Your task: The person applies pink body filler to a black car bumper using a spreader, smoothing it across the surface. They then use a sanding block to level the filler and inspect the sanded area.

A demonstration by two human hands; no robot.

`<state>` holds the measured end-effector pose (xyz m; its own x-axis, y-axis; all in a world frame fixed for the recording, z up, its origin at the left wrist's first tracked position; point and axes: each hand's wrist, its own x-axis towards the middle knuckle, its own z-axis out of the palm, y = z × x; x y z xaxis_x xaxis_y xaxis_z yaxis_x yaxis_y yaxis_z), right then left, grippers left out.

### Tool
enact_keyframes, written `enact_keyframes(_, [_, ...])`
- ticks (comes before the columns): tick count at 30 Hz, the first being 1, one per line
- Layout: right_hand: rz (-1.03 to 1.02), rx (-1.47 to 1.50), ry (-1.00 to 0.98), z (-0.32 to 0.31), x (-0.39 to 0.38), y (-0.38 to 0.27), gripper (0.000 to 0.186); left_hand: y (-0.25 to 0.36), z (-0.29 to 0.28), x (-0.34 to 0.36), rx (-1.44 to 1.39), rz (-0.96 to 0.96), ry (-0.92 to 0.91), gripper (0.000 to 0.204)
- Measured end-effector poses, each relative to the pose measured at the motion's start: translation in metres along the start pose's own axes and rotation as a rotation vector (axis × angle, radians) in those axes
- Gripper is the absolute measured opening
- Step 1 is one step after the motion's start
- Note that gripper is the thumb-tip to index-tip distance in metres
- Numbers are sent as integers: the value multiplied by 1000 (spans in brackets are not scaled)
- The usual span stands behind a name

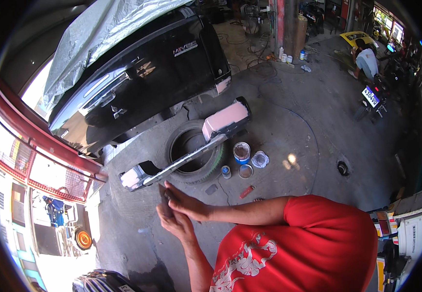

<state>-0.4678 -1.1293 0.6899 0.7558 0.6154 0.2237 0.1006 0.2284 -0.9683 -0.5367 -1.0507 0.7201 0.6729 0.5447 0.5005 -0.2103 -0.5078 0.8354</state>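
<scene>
Both my hands meet in front of me around a thin dark grey flat piece (162,192), whose exact kind I cannot make out. My left hand (176,225) grips it from below, and my right hand (190,203) closes on it from the right. Just beyond my hands lies a vehicle bumper (185,158) with pink filler patches on both ends, resting across a tyre (217,164) on the floor. A similar grey flat piece (211,189) and a red block-like object (246,191) lie on the concrete to the right of my hands.
An open can (241,152), a round lid (245,171), a small bottle-like container (226,171) and a crumpled white wrapper (260,159) sit beside the tyre. A black vehicle (148,92) stands behind. A hose (310,131) curves over the floor. Another person (366,61) crouches far right near a motorcycle (374,100).
</scene>
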Motion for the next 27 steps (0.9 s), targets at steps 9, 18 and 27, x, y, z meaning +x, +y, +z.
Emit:
enact_keyframes(9, [240, 389, -154, -58, 4, -11, 71, -6, 36, 29, 116, -131, 128, 26])
enact_keyframes(18, [108, 237, -130, -65, 59, 14, 62, 19, 37, 18, 78, -65, 46, 38])
enact_keyframes(27, [375, 444, -268, -39, 51, -5, 75, 3, 31, 13, 346, -35, 65, 14])
